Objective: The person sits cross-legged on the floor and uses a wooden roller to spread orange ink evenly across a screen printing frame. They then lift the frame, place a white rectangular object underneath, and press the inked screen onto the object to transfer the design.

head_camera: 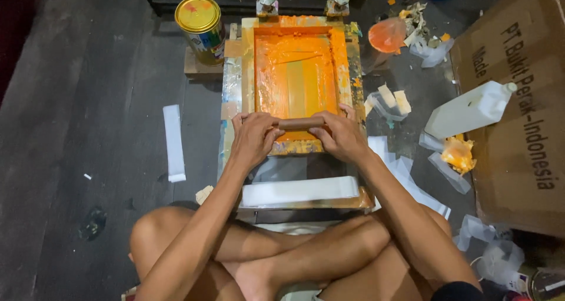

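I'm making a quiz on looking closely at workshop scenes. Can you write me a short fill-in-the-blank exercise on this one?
1. Both hands, left hand and right hand, grip the wooden squeegee handle at the near end of a frame coated in ____ ink.
2. The paint can beside the frame has a ____ lid.
3. The white plastic jug lies on flattened ____.

Missing words: orange; yellow; cardboard

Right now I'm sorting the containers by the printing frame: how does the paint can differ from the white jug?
The paint can stands upright left of the frame; the white jug lies tilted on cardboard to its right. The can is round with a yellow, paint-smeared lid; the jug is boxy, plain white, with a small cap. Both are closed, and neither hand touches them.
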